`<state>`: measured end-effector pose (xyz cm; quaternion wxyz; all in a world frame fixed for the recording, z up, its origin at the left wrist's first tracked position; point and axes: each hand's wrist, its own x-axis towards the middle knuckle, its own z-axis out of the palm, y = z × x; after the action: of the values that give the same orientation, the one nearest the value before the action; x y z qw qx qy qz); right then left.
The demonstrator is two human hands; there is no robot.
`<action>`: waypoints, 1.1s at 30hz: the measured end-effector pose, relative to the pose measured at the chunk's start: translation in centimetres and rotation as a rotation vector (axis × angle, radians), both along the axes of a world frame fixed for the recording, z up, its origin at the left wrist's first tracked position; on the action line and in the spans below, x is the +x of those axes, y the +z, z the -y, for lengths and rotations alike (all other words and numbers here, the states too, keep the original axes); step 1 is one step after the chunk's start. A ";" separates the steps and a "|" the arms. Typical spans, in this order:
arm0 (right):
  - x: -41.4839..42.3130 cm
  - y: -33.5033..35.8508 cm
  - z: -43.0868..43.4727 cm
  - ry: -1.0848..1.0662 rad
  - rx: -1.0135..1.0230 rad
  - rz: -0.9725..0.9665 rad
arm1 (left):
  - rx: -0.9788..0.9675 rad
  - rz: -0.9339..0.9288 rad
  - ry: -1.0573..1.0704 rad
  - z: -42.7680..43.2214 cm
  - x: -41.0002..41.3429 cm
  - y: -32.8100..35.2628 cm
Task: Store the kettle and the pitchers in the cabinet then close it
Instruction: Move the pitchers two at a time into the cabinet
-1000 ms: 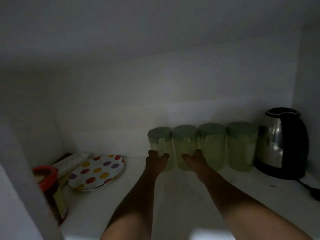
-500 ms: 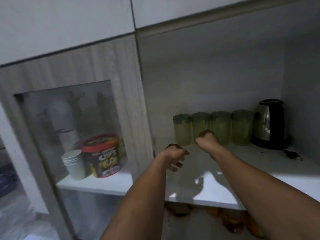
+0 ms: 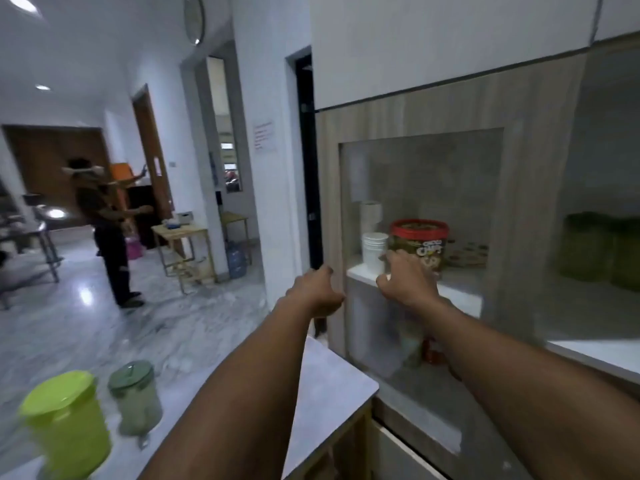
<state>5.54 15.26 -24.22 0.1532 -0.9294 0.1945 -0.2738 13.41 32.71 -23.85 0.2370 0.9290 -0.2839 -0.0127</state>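
The cabinet's sliding door (image 3: 512, 188), wood-framed with a frosted glass pane, covers the left half of the cabinet. My right hand (image 3: 405, 282) lies against the pane with fingers apart and holds nothing. My left hand (image 3: 318, 294) is loosely curled at the door's left frame edge; a grip on it does not show. In the uncovered right half, green pitchers (image 3: 588, 247) stand on the shelf. A lime-green pitcher (image 3: 65, 424) and a grey-green lidded pitcher (image 3: 136, 400) stand on the counter (image 3: 332, 375) at the lower left. The kettle is out of view.
Behind the glass are a red-lidded snack tub (image 3: 419, 240) and stacked white cups (image 3: 374, 251). A person (image 3: 107, 230) stands in the hallway on the left, near a small wooden table (image 3: 183, 244) and a water bottle (image 3: 237, 258).
Both hands came off the green pitchers and out of the cabinet, moving left to the door. The view swung left, so the kettle left the frame and the counter pitchers appeared.
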 end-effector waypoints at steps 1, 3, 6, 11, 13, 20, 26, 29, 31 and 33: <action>2.0 -0.4 -2.8 0.085 -0.068 -0.044 | 0.043 0.047 0.074 -3.5 1.3 -0.7; 6.0 -1.6 -8.4 0.240 -0.103 -0.092 | 0.111 0.077 0.206 -10.3 3.7 -2.3; 11.8 -4.4 -15.9 0.419 -0.136 -0.166 | 0.178 0.033 0.361 -19.5 6.3 -4.9; 21.5 -10.3 -26.5 0.656 -0.161 -0.251 | 0.249 -0.081 0.569 -30.5 10.8 -11.0; 25.2 -13.3 -30.1 0.722 -0.112 -0.313 | 0.244 -0.137 0.659 -33.7 12.6 -13.9; 35.0 -25.2 -39.7 0.762 0.333 -0.659 | 0.167 -0.272 1.095 -41.5 17.5 -23.6; 38.5 -32.7 -45.3 0.655 0.622 -0.823 | -0.252 -0.452 1.251 -44.3 20.7 -29.3; 39.2 -34.3 -47.0 0.591 0.746 -0.803 | -0.396 -0.444 1.271 -44.4 22.0 -30.1; 39.5 -34.3 -47.3 0.554 0.800 -0.775 | -0.461 -0.437 1.290 -44.3 22.6 -29.9; 39.9 -33.4 -47.1 0.531 0.832 -0.740 | -0.523 -0.424 1.295 -44.3 22.9 -29.2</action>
<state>45.48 62.34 -57.62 0.4885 -0.8416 0.0872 0.2132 36.35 76.98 -53.08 0.4611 0.8013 0.3808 0.0188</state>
